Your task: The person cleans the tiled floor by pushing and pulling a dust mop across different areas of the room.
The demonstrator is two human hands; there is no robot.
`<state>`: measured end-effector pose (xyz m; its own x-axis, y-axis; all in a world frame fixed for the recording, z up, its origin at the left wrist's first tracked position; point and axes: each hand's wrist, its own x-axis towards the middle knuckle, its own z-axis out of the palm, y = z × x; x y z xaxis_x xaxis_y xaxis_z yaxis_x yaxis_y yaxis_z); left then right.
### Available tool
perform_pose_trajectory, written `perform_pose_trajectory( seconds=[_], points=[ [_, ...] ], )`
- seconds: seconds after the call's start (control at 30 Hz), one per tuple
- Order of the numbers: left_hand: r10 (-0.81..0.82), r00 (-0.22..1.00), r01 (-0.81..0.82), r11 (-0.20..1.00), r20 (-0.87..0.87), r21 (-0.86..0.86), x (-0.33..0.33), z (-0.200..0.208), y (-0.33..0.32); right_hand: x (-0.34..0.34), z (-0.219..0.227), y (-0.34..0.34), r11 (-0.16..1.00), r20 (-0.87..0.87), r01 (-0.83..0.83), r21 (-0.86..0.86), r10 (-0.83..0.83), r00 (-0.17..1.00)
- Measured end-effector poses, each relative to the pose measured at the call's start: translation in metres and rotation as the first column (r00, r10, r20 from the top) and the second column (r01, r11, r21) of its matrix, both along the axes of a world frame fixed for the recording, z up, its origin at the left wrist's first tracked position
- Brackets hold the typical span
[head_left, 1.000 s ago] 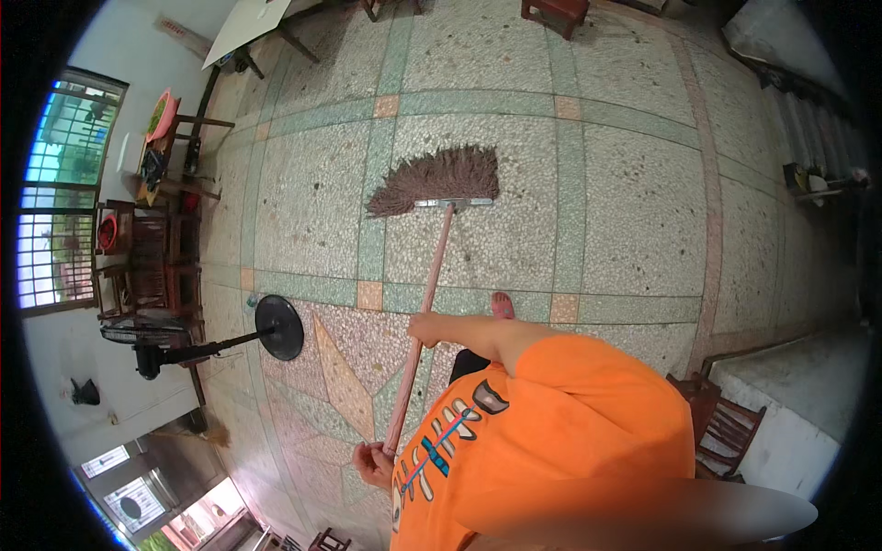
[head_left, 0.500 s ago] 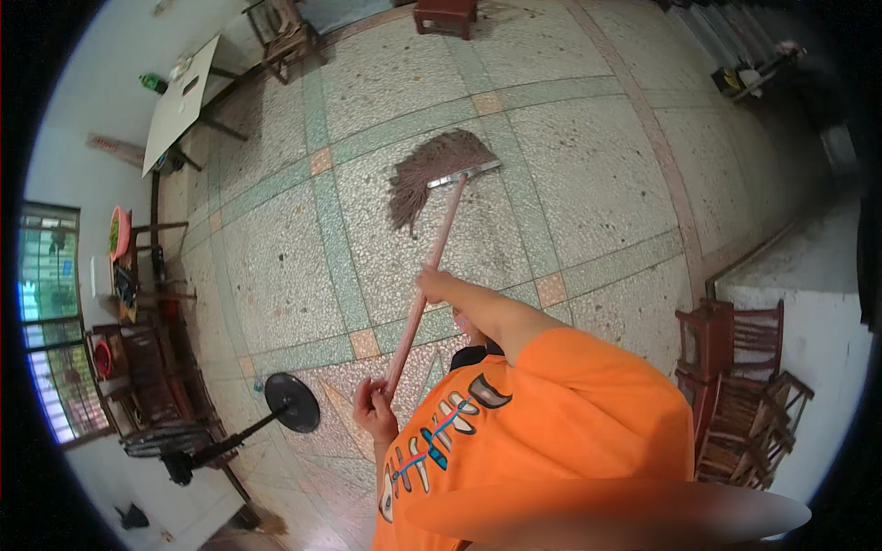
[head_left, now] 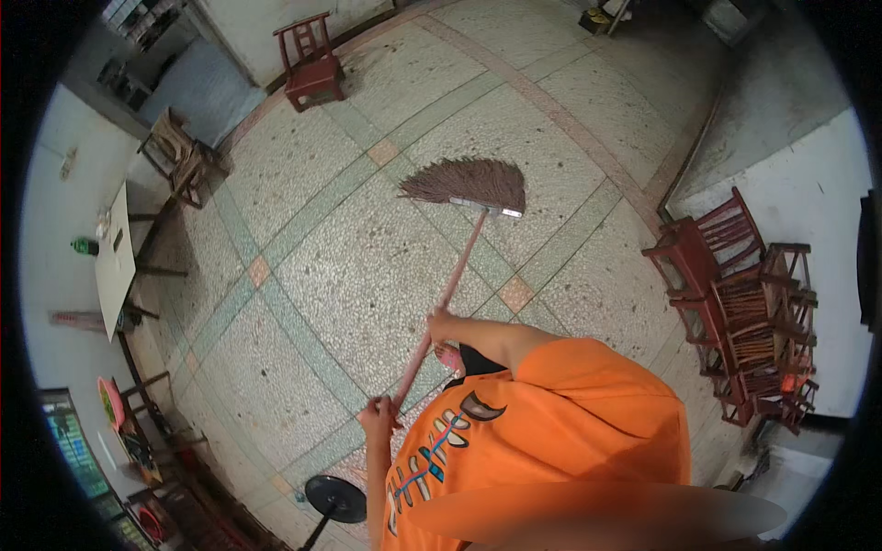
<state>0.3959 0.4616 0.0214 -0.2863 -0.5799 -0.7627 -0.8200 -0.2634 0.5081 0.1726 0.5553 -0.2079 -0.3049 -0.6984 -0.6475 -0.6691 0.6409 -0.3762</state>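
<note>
both hands clench the long reddish wooden broom handle [head_left: 447, 296]: right hand [head_left: 443, 325] higher, left hand [head_left: 377, 421] lower; brown bristle head [head_left: 469, 183] rests mid-floor; speckled terrazzo floor [head_left: 349, 275] shows no debris; swept extent indeterminable.

one fisheye view from the person's head looks steeply down over the orange shirt [head_left: 551, 432] onto the floor [head_left: 367, 266], which lies well below; edges bend at the rim, where chairs [head_left: 744, 303] and walls curve in.
</note>
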Motion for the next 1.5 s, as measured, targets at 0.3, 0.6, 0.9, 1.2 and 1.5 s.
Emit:
perform_pose_trajectory(
  seconds=[0.3,0.6,0.9,1.2,1.5],
  points=[
    [-0.237,0.971,0.241,0.957,-0.041,0.161,-0.029,0.007,0.000,-0.010,0.065,0.024,0.987,0.296,0.145,-0.065,-0.120,0.948],
    [-0.316,0.949,0.314,0.946,0.008,0.081,-0.182,0.033,-0.013,-0.134,0.038,0.014,0.990,0.008,0.085,-0.110,-0.085,0.996],
    [-0.653,0.707,0.662,0.746,-0.271,-0.072,-0.400,-0.039,0.009,-0.325,0.084,0.058,0.898,-0.060,0.211,-0.385,-0.252,0.966],
    [0.039,0.974,0.195,0.365,-0.225,0.910,-0.538,-0.075,0.076,-0.384,0.104,0.114,0.757,-0.042,0.493,-0.429,-0.561,0.827],
    [0.042,0.979,0.172,0.369,-0.201,0.913,-0.462,-0.052,0.054,-0.332,0.132,0.106,0.886,-0.095,0.258,-0.385,-0.317,0.944]
  ],
)
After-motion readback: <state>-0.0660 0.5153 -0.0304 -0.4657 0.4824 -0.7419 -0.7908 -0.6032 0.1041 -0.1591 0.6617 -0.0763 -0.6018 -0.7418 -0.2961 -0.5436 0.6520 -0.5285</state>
